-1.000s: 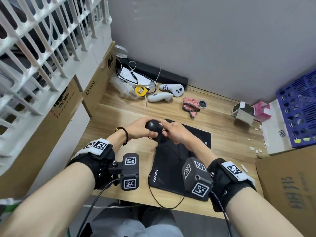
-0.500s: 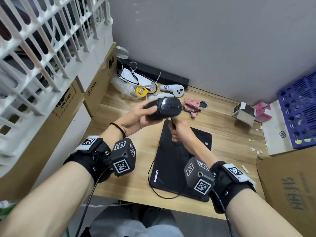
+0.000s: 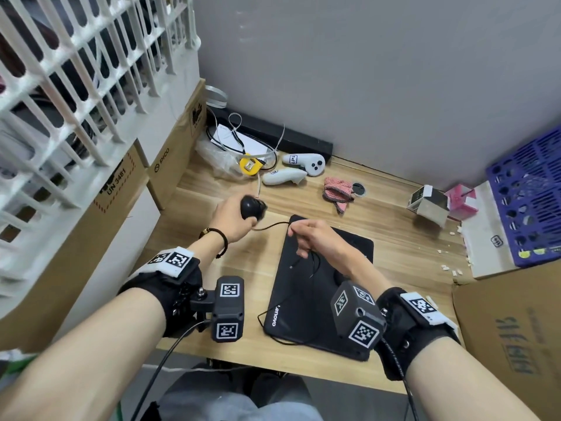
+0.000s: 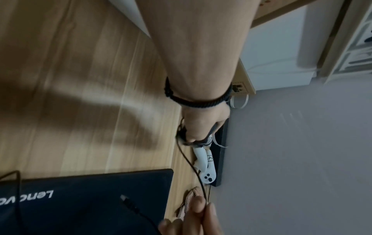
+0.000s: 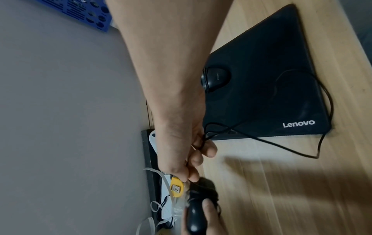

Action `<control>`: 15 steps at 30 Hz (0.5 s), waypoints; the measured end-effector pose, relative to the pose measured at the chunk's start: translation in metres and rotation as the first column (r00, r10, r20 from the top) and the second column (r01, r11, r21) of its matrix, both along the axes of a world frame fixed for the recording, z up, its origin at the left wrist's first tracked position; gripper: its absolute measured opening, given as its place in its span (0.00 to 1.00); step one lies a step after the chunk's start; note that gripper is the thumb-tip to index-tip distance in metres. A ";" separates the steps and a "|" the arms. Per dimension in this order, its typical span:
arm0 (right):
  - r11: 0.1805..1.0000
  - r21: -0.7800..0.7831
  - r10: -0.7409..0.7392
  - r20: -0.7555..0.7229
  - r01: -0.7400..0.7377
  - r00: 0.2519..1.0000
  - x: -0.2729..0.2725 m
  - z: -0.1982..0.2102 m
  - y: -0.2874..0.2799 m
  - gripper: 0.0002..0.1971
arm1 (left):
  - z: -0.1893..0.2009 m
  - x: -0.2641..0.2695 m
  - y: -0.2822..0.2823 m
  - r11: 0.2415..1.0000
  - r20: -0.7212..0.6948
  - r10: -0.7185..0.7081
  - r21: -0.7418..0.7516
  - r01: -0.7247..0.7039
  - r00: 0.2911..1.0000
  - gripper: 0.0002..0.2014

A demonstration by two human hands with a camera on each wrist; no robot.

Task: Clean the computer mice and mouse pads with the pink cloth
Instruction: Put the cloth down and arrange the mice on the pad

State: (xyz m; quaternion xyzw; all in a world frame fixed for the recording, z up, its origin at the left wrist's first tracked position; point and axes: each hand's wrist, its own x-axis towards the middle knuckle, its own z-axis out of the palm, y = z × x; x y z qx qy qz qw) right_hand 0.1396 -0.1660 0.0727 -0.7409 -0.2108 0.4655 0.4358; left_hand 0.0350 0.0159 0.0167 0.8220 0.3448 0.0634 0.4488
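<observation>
Left hand (image 3: 232, 212) grip: fingers wrapped around a black mouse (image 3: 252, 206), held above the worktop (image 3: 394, 235) toward its far-left part. Right hand (image 3: 315, 238) grip: fingers curled on the mouse cable (image 3: 271, 225), pinching it above the far edge of the black Lenovo mouse pad (image 3: 306, 302). Cable runs from mouse to right hand, then loops loose over the pad and off its near-left corner. USB plug (image 4: 128, 202) hangs over the pad. Second black mouse (image 5: 216, 78) sits on the pad under the right forearm. Pink cloth (image 3: 338, 192) lies bunched near the worktop's far edge, well apart from both hands, just right of two white controllers (image 3: 291, 171). Yellow tape measure (image 3: 249, 166) is in the far-left corner.
</observation>
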 end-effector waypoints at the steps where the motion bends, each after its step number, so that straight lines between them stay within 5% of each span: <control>1: 1.000 0.009 -0.014 0.010 0.014 1.000 0.001 0.000 0.001 0.15 | 0.002 -0.001 0.000 0.989 -0.078 -0.142 -0.043 0.139 0.987 0.25; 3: 1.000 -0.001 -0.009 0.071 0.009 0.997 0.003 0.000 0.001 0.15 | 0.010 -0.004 -0.003 0.887 -0.140 -0.437 -0.233 0.399 0.889 0.23; 5: 1.000 0.000 -0.030 0.128 0.030 0.991 0.003 0.000 0.000 0.18 | 0.020 -0.008 -0.007 0.750 -0.051 -0.553 -0.466 0.470 0.831 0.21; 8: 0.979 0.020 -0.206 0.121 0.205 0.971 0.008 -0.006 -0.006 0.24 | 0.036 -0.015 -0.011 0.520 0.180 -0.482 -0.729 0.445 0.858 0.19; 11: 0.968 0.015 -0.252 0.088 0.251 0.964 0.010 -0.016 -0.012 0.24 | 0.047 -0.017 -0.011 0.285 0.368 -0.397 -0.822 0.494 0.841 0.24; 15: 0.964 -0.003 -0.266 0.020 0.266 0.964 0.002 -0.025 -0.004 0.16 | 0.053 -0.009 -0.014 0.199 0.493 -0.187 -0.828 0.524 0.850 0.38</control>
